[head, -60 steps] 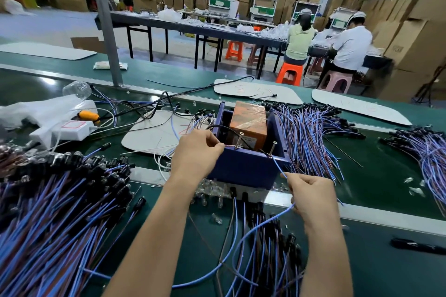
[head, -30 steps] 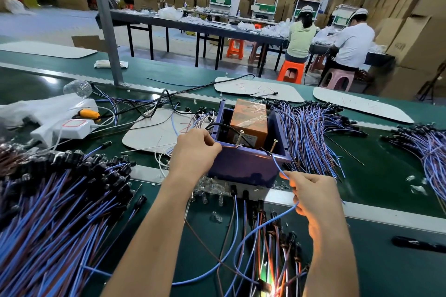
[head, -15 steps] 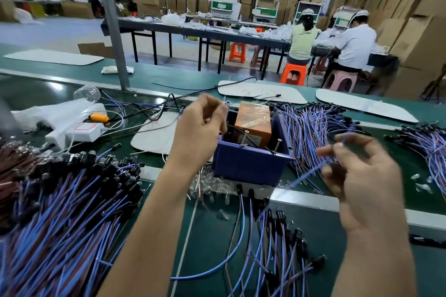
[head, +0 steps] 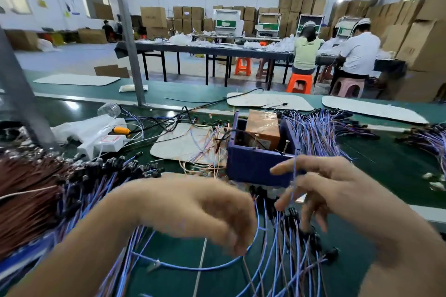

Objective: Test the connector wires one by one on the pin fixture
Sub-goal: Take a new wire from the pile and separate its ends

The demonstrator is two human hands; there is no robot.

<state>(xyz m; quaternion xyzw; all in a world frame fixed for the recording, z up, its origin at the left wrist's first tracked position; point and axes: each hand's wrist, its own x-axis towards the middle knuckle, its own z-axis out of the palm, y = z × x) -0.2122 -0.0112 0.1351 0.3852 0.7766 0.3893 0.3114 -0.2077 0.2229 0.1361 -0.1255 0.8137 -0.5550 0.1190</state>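
The pin fixture point(head: 255, 166), a boxy dark-blue plastic tub with thin metal pins point(head: 286, 146) standing upright at its rim, sat on the green bench point(head: 391, 166) just beyond both hands. A glossy orange-brown taped block point(head: 264, 128) filled its far side. The right hand point(head: 337, 190) hovered before the tub's near right corner, its fingers point(head: 284, 168) straight and spread apart. A thin blue wire point(head: 293, 183) ran across them, its long axis almost vertical. The left hand point(head: 193, 210) was motion-blurred, with its fingers curled downward; whether they clamped anything could not be told. Below it 1 blue wire loop point(head: 193, 267) curved over the bench. Heaped blue and brown wires point(head: 36, 200) with black connectors point(head: 115, 164) lay left.
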